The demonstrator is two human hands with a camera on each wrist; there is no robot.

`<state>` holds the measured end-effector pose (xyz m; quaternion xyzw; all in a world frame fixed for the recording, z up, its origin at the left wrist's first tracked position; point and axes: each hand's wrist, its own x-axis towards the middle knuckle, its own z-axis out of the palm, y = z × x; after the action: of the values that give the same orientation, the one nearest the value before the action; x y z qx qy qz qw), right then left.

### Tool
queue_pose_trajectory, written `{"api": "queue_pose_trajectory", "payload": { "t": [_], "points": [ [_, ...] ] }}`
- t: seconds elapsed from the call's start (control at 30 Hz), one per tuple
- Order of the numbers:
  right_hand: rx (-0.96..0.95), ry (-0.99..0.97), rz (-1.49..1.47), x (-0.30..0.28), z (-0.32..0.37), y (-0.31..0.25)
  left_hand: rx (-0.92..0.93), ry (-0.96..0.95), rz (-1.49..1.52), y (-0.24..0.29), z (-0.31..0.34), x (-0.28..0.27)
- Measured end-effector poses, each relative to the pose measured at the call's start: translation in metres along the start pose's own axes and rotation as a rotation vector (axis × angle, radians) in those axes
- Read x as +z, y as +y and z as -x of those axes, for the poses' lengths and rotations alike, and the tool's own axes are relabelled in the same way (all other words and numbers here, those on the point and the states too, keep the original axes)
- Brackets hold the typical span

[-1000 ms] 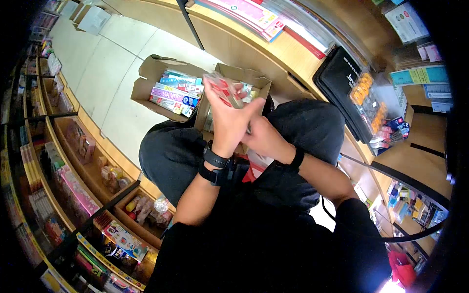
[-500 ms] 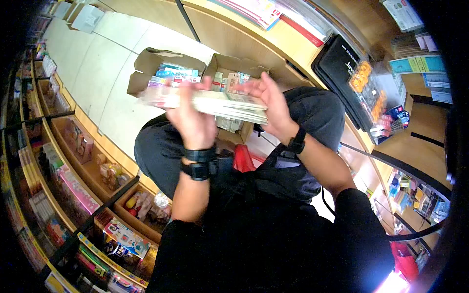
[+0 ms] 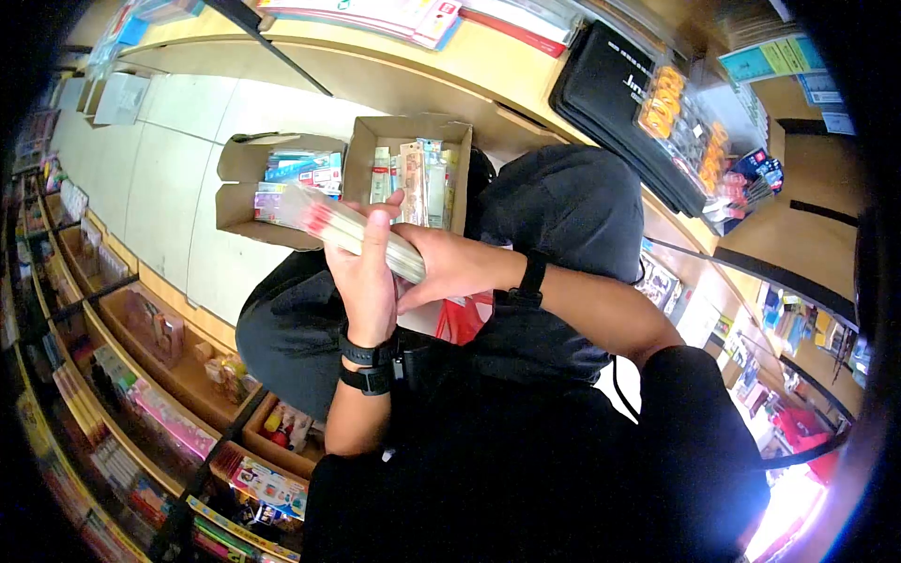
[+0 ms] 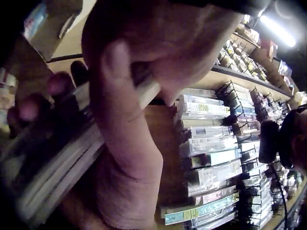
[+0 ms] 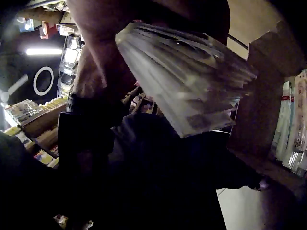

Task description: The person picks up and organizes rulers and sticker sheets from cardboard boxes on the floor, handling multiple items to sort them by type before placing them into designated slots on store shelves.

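A thick stack of flat packets in clear plastic sleeves (image 3: 357, 232), with red marks toward its far end, is held in front of the lap. My left hand (image 3: 364, 298) grips the stack from the side, its thumb along the near face and the other fingers behind. At the near end of the stack my right hand (image 3: 455, 263) holds it, partly overlapped by the left hand. In the left wrist view the left thumb (image 4: 127, 124) lies across the packets (image 4: 62, 163). The right wrist view shows the sleeves' layered edges (image 5: 187, 81) fanned slightly apart.
Two open cardboard boxes stand on the floor ahead: a left one (image 3: 228, 205) and a right one (image 3: 359, 155), both with packaged goods. Stocked shelves (image 3: 169, 375) run along the left. On the right shelf lie a black case (image 3: 601, 103) and an orange-filled clear pack (image 3: 664, 98).
The stack swung from upright between both hands to flat and leftward, then tilted with its near end toward the right hand. The right hand, apart from it half a second ago, now holds it.
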<state>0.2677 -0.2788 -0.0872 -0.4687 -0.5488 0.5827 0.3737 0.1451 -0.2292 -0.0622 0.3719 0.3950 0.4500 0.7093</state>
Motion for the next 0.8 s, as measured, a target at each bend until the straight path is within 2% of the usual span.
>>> {"api": "queue_pose_trajectory", "payload": {
  "t": [0.03, 0.1, 0.13, 0.2, 0.23, 0.27, 0.33, 0.4, 0.47, 0.5, 0.53, 0.57, 0.6, 0.63, 0.67, 0.7, 0.73, 0.77, 0.8],
  "points": [
    [0.003, 0.006, -0.006, 0.000, 0.001, 0.003, -0.032, -0.087, -0.086, 0.002, 0.000, 0.001],
    [0.164, 0.059, -0.081, -0.003, 0.001, 0.007, -0.069, -0.303, -0.162, 0.002, -0.009, -0.009],
    [0.168, 0.057, -0.085, -0.007, 0.001, 0.004, -0.099, -0.278, -0.182, 0.007, -0.021, -0.009],
    [0.381, 0.098, -0.349, -0.015, -0.001, -0.007, -0.140, -0.155, 0.039, 0.011, -0.040, -0.014],
    [0.354, 0.131, -0.334, -0.015, -0.001, -0.002, -0.208, -0.038, -0.035, 0.005, -0.054, -0.024],
    [0.358, 0.134, -0.343, -0.014, 0.000, 0.002, -0.216, -0.038, -0.040, -0.012, -0.066, -0.044],
    [0.209, 0.039, -0.157, -0.007, 0.003, 0.009, -0.338, -0.025, -0.265, -0.071, -0.090, -0.097],
    [0.143, -0.023, -0.108, -0.001, 0.007, -0.003, -0.637, -0.029, -0.663, -0.132, -0.125, -0.127],
    [0.432, -0.246, -0.311, -0.004, 0.009, -0.018, -0.741, -0.060, -1.128, -0.158, -0.127, -0.121],
    [0.249, -0.176, -0.142, -0.003, 0.010, -0.017, -0.710, -0.168, -1.317, -0.185, -0.133, -0.137],
    [0.256, -0.188, -0.150, -0.004, 0.012, -0.017, -0.675, -0.278, -1.505, -0.238, -0.141, -0.175],
    [0.395, -0.114, -0.333, -0.006, 0.014, -0.018, -0.461, -0.224, -1.604, -0.331, -0.156, -0.262],
    [0.532, -0.041, -0.514, -0.010, 0.014, -0.015, -0.731, -0.163, -1.410, -0.302, -0.147, -0.225],
    [0.299, 0.094, -0.369, -0.016, 0.015, -0.007, -0.691, -0.284, -1.777, -0.359, -0.143, -0.244],
    [0.388, 0.168, -0.335, -0.029, 0.012, -0.017, -0.635, -0.422, -2.139, -0.414, -0.139, -0.270],
    [0.449, 0.239, -0.408, -0.037, 0.013, -0.016, -0.873, -0.255, -1.750, -0.399, -0.138, -0.256],
    [0.330, 0.294, -0.257, -0.047, 0.015, -0.008, -0.895, -0.082, -1.598, -0.272, -0.125, -0.156],
    [0.441, 0.397, -0.360, -0.053, 0.016, -0.019, -0.847, -0.029, -1.614, -0.275, -0.119, -0.152],
    [0.590, 0.411, -0.512, -0.063, 0.014, -0.035, -0.797, 0.020, -1.628, -0.279, -0.118, -0.154]
  ]
}}
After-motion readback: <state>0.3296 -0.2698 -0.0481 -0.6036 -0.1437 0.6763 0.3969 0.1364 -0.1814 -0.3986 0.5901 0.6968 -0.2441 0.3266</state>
